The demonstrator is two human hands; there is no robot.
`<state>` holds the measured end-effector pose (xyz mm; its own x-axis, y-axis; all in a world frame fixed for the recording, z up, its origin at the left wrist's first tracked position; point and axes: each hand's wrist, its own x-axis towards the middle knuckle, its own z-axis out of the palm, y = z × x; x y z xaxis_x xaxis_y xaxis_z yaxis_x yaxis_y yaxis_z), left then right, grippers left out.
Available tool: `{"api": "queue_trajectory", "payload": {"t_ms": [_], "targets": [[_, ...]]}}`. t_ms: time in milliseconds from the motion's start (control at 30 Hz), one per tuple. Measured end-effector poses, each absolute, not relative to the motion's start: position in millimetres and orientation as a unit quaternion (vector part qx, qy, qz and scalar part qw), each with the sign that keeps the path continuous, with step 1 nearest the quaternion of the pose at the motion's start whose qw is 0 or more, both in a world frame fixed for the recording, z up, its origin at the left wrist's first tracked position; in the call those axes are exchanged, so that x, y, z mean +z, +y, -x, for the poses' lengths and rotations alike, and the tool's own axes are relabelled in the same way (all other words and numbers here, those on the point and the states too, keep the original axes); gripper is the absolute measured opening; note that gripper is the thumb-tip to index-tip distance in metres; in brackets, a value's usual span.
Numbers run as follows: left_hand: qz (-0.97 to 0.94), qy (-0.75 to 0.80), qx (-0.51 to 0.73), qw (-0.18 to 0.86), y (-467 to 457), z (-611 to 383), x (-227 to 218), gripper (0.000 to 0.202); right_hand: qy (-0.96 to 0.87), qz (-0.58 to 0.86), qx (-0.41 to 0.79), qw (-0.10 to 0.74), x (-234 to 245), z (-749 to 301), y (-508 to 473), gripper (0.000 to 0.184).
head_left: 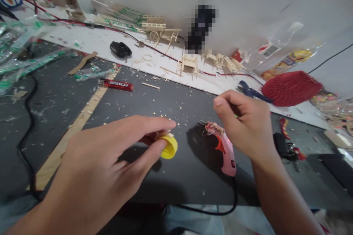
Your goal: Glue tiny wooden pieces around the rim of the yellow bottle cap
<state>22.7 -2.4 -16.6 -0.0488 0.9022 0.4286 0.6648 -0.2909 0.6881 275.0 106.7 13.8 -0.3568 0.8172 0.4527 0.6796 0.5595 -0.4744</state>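
My left hand pinches a yellow ring-shaped piece, perhaps a bottle cap, between thumb and fingers above the grey tabletop. Small pale wooden bits show at its upper edge, partly hidden by my fingers. Raised to the right, my right hand is closed with thumb and index finger together. A speck of green shows behind its fingers, but what they hold, if anything, cannot be made out. Just left of that hand lies a pink glue gun with an orange trigger, its nozzle area crusted, not gripped by either hand.
A red lighter and a thin stick lie beyond my left hand. Miniature stick furniture and a little cart stand on the white ledge. Blue-handled pliers, a red bristly bundle and keys sit right.
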Motion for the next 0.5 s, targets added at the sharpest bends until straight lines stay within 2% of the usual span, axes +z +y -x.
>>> {"api": "queue_trajectory", "payload": {"t_ms": [133, 167, 267, 300, 333, 433, 500], "targets": [[-0.694, 0.541, 0.455, 0.139, -2.4, -24.9, -12.8, 0.018, -0.804, 0.483, 0.126, 0.324, 5.2, -280.3, 120.7, 0.008], [-0.696, 0.536, 0.457, 0.140, -2.7, -24.9, -12.7, 0.018, -0.809, 0.479, 0.123, 0.318, 2.8, -282.6, 124.5, 0.010], [-0.698, 0.535, 0.451, 0.150, -3.8, -24.4, -13.4, 0.016, -0.849, 0.446, 0.054, 0.280, -1.7, -287.6, 131.8, 0.058], [-0.696, 0.536, 0.452, 0.153, -3.9, -24.4, -13.7, 0.015, -0.856, 0.436, 0.031, 0.276, -1.9, -287.7, 132.1, 0.064], [-0.694, 0.539, 0.450, 0.160, -3.6, -24.6, -14.0, 0.015, -0.857, 0.432, 0.021, 0.280, -1.8, -286.8, 131.2, 0.058], [-0.686, 0.542, 0.450, 0.183, -1.9, -26.2, -14.0, 0.014, -0.834, 0.451, 0.048, 0.314, 0.4, -280.5, 125.7, 0.002], [-0.671, 0.551, 0.455, 0.200, -0.8, -27.1, -13.0, 0.014, -0.831, 0.459, 0.063, 0.308, 3.3, -277.7, 124.4, 0.035]]}}
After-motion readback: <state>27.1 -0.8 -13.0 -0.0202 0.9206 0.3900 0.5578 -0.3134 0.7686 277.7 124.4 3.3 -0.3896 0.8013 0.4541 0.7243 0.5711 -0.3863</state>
